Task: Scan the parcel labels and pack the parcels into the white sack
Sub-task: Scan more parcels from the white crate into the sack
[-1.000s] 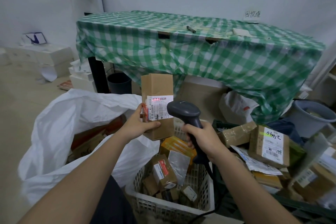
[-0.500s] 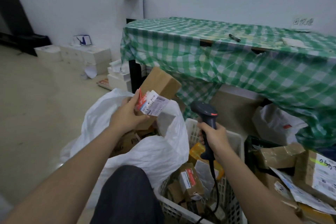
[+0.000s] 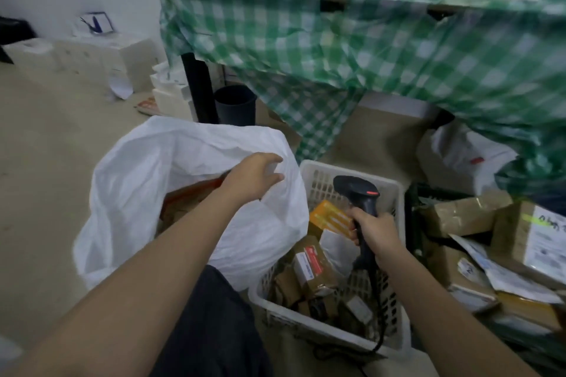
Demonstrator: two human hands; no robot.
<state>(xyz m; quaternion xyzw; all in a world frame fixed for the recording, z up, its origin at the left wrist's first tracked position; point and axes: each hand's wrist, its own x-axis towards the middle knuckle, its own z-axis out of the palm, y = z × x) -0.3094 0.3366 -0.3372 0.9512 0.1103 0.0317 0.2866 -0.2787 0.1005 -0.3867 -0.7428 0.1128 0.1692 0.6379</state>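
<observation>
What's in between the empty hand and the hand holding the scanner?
In the head view, the white sack's bulging side and the white basket's rim lie between the left hand and the right hand, which grips the scanner.

the brown box, held upright before the scanner a second ago and tilted over the sack half a second ago, is no longer held by the left hand. that hand is now seen empty, fingers loosely spread, above the sack's mouth near its right rim. where the box has landed cannot be made out. the scanner has been lowered and is now held over the basket by the right hand. the red scan line is gone.
</observation>
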